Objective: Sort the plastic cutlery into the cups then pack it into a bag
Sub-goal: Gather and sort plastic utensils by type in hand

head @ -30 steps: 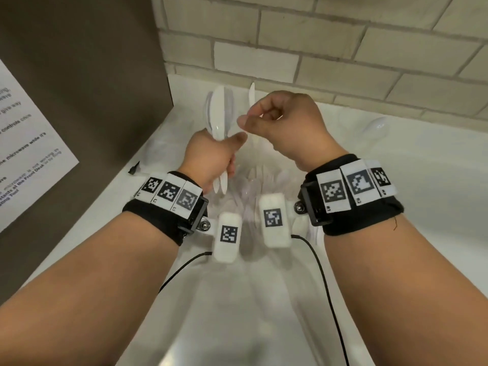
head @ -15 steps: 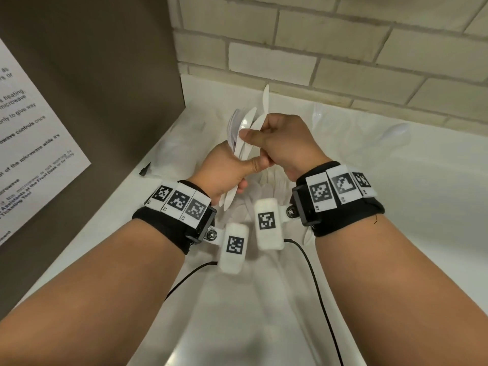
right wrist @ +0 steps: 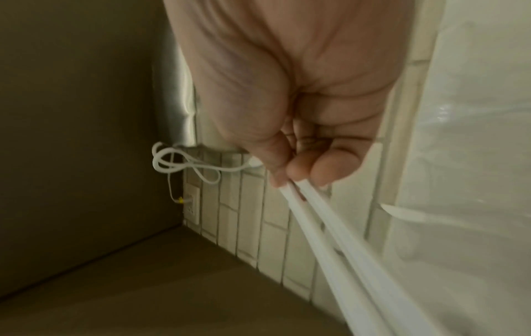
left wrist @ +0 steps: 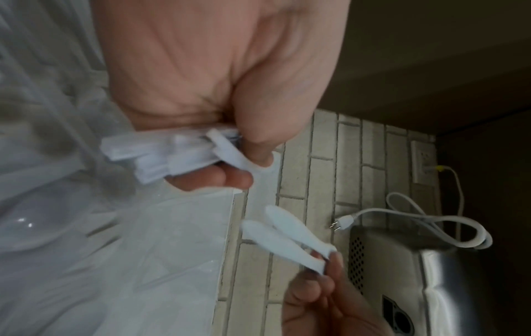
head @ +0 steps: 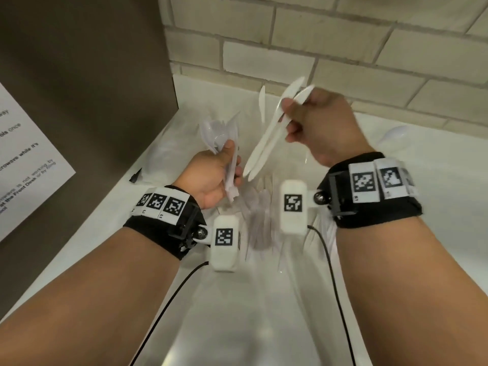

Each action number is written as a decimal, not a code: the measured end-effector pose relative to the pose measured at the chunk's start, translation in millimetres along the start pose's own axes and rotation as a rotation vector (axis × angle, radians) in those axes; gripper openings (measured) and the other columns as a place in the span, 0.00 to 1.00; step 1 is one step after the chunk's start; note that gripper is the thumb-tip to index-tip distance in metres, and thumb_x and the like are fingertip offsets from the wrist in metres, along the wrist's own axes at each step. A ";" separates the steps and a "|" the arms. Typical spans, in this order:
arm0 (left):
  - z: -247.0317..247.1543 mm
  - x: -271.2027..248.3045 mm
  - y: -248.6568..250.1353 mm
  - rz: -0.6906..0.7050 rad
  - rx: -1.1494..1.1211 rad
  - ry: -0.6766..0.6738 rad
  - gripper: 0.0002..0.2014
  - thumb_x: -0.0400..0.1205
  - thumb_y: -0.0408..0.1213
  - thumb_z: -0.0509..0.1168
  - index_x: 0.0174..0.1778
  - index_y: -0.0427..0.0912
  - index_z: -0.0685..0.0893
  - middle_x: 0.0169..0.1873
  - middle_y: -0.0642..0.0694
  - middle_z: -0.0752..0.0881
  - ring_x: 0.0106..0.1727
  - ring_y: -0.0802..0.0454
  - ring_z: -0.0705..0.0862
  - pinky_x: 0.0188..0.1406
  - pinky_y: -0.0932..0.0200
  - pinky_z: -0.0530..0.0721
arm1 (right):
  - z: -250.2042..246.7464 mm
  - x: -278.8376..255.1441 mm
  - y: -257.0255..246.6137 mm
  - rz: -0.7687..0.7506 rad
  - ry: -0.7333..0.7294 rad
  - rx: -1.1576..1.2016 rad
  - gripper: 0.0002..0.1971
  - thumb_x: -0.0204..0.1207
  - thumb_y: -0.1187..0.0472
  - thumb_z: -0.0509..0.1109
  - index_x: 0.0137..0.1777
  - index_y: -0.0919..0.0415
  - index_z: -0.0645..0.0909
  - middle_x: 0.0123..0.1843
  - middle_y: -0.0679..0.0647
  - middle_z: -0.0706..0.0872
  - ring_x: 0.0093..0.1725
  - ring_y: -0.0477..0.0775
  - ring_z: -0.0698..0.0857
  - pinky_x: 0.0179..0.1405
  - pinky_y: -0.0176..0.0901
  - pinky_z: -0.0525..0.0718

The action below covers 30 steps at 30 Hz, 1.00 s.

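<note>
In the head view my left hand grips a bundle of white plastic cutlery, spoon bowls and fork tines pointing up. The left wrist view shows the bundle's handles under the thumb. To the right and higher, my right hand pinches two white plastic knives that slant down-left toward the left hand without touching it. The right wrist view shows the same knives between thumb and fingers. Another knife stands upright behind the hands. Blurred loose cutlery lies below the wrists.
A brown wall with a paper notice closes the left side; a brick wall runs behind the white counter. A clear rounded plastic piece sits far right. Crinkled clear plastic, a steel appliance and a white cord are nearby.
My right hand has pulled two knives away from the left hand's bundle, up and to the right. The hands, which met a moment ago, are now apart.
</note>
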State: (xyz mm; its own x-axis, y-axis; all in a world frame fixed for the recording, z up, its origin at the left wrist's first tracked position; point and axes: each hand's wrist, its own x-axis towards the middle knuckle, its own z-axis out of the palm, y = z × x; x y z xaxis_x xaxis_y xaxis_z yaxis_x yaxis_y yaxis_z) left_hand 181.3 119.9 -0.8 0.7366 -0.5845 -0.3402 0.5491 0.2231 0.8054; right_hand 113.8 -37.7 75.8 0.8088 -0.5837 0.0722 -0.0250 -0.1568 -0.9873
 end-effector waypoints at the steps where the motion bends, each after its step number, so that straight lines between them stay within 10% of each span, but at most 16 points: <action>1: -0.9 0.7 0.9 -0.009 -0.017 0.004 0.12 0.86 0.43 0.60 0.46 0.37 0.79 0.32 0.45 0.76 0.26 0.54 0.75 0.22 0.63 0.77 | -5.8 6.6 -6.3 -0.058 0.071 0.021 0.03 0.80 0.65 0.68 0.49 0.65 0.82 0.35 0.57 0.85 0.24 0.47 0.80 0.28 0.41 0.84; 6: -7.9 4.3 3.7 -0.007 -0.050 -0.085 0.11 0.85 0.46 0.59 0.46 0.42 0.80 0.34 0.47 0.81 0.22 0.58 0.74 0.20 0.64 0.74 | -6.5 49.7 -4.8 -0.313 0.405 -0.150 0.04 0.77 0.61 0.69 0.42 0.53 0.77 0.34 0.56 0.85 0.28 0.53 0.85 0.35 0.57 0.89; 12: -11.0 4.5 4.6 0.034 0.012 -0.112 0.23 0.71 0.48 0.69 0.57 0.37 0.80 0.34 0.49 0.81 0.23 0.58 0.72 0.21 0.64 0.72 | 11.3 99.5 37.1 -0.236 0.297 -0.437 0.09 0.78 0.58 0.69 0.46 0.65 0.76 0.38 0.61 0.85 0.41 0.68 0.87 0.43 0.59 0.87; 21: -8.1 6.8 -0.9 0.023 0.080 -0.154 0.18 0.72 0.41 0.70 0.56 0.39 0.84 0.35 0.49 0.82 0.29 0.54 0.77 0.28 0.60 0.78 | 9.5 118.8 45.1 -0.018 0.194 -0.541 0.24 0.70 0.49 0.76 0.62 0.62 0.81 0.56 0.59 0.89 0.54 0.60 0.89 0.56 0.56 0.87; 25: -4.8 4.1 -3.4 0.004 0.082 -0.199 0.17 0.75 0.43 0.68 0.57 0.41 0.84 0.36 0.50 0.83 0.29 0.55 0.81 0.30 0.59 0.81 | 2.8 76.4 26.9 -0.107 0.220 -0.350 0.09 0.76 0.53 0.72 0.51 0.58 0.83 0.41 0.53 0.89 0.37 0.51 0.88 0.41 0.48 0.90; 30: 5.3 -5.3 -5.9 -0.050 0.082 -0.297 0.14 0.75 0.44 0.67 0.54 0.42 0.85 0.34 0.51 0.85 0.29 0.55 0.82 0.29 0.59 0.82 | -0.7 1.9 19.5 0.008 -0.153 0.017 0.11 0.78 0.56 0.72 0.58 0.58 0.82 0.44 0.54 0.84 0.28 0.48 0.80 0.28 0.42 0.82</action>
State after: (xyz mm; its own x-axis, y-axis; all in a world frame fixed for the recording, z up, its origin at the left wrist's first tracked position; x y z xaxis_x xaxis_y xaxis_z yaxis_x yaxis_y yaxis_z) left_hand 172.1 117.6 -1.2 0.5552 -0.7983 -0.2334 0.5390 0.1317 0.8319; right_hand 114.5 -42.5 56.7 0.8886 -0.4566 0.0432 -0.0228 -0.1380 -0.9902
